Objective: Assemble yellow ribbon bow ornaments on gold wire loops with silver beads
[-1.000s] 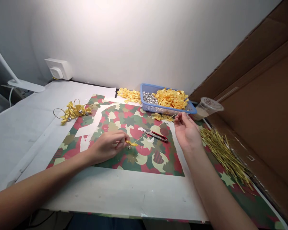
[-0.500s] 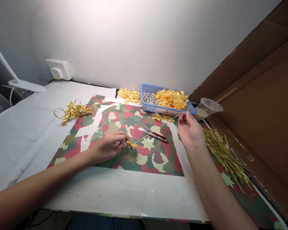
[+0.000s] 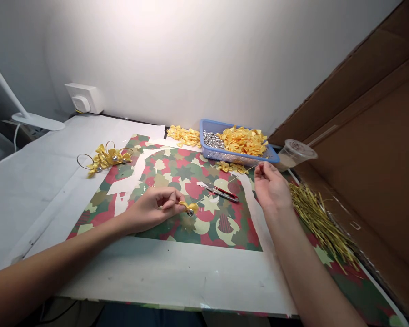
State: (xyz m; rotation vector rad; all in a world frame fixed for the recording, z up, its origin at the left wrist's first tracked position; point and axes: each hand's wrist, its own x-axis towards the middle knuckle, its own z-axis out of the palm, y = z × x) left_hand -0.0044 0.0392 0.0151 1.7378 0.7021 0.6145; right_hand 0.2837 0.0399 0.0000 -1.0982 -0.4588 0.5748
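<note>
The head view showed, at far left, a white lamp [image 3: 38, 121], then a white square box [image 3: 84, 98] against the wall. On the white-covered table [image 3: 163, 272] lay a cluster of glossy yellow bows with round silver bells and thin wire loops [image 3: 107, 159]. The left hand [image 3: 155, 208] pinched a small yellow satin bow with a silver bell [image 3: 190, 208] above a red, green and cream patterned sheet [image 3: 180, 229]. Loose yellow bows [image 3: 184, 136] lay just left of a blue plastic basket [image 3: 225, 156], with red-and-silver metal snips [image 3: 221, 192] on the sheet in front. The basket held silver bells [image 3: 213, 140] and yellow bows [image 3: 244, 141]. A thin yellowish strand [image 3: 218, 187] stretched from the left hand's bow to the right hand [image 3: 273, 187], whose fingertips grasped it. Farther right were a tilted clear plastic cup [image 3: 296, 153], a bundle of thin gold strips [image 3: 322, 225] and brown cardboard [image 3: 378, 145].
</note>
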